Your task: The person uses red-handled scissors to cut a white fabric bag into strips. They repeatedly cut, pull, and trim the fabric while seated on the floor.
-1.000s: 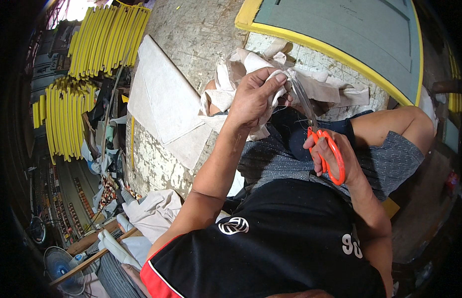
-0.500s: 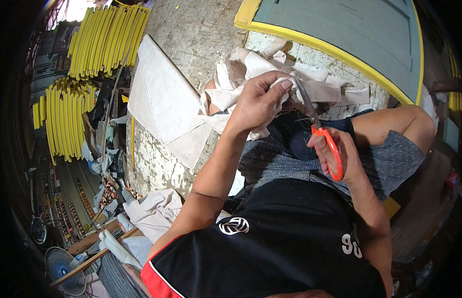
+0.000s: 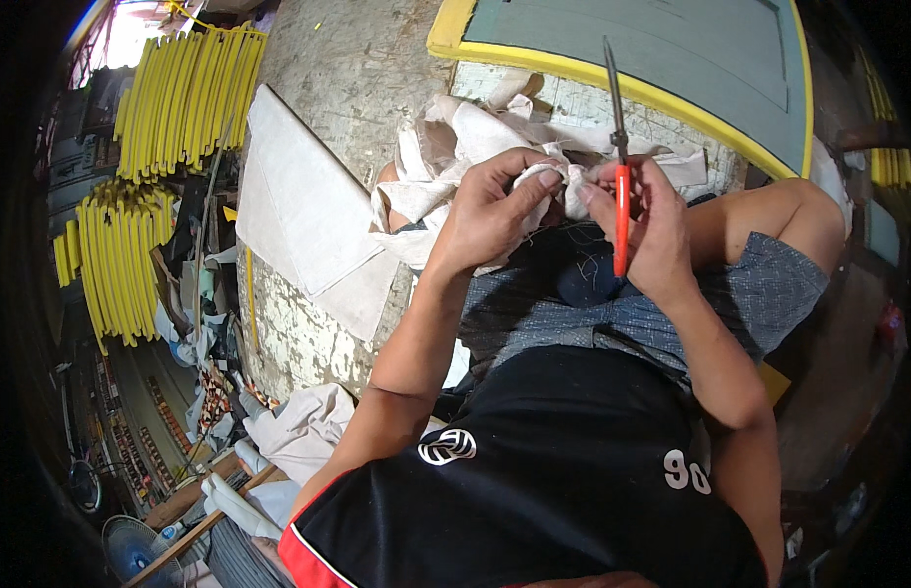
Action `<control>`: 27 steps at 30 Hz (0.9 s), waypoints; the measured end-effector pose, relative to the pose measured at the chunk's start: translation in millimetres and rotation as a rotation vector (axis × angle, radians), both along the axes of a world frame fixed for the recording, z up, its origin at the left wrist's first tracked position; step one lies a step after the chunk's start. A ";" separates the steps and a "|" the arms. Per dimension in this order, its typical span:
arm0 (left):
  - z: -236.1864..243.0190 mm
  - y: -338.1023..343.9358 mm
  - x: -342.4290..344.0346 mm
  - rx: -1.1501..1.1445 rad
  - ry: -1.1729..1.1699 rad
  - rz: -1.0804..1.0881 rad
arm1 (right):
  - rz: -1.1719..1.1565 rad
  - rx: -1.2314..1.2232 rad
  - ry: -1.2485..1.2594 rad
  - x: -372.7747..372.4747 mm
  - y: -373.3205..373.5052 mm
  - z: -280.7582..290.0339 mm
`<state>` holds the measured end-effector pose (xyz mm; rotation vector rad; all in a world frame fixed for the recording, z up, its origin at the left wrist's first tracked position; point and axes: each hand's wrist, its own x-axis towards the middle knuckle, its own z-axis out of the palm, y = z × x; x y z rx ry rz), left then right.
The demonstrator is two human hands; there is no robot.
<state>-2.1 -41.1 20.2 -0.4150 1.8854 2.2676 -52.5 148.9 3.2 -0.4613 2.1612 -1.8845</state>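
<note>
Our left hand pinches crumpled off-white cloth; right hand touches it, gripping closed orange-handled steel scissors

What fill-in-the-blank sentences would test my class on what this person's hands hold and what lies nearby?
1. The right hand holds scissors with ____ handles.
2. The scissor blades point ____ from the person's body.
3. The left hand pinches a piece of off-white ____.
4. The curved strips stacked at the far left are ____.

Missing words: orange; away; cloth; yellow
</note>
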 end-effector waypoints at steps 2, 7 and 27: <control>0.7 2.6 1.3 0.007 -0.003 0.014 | 0.037 0.071 -0.064 0.6 -2.0 7.6; -12.7 8.0 4.0 0.011 0.012 0.026 | 0.025 -0.073 -0.120 1.9 -7.4 2.3; -8.1 16.4 9.6 0.062 -0.030 0.137 | 0.230 0.104 -0.140 -5.9 5.6 7.8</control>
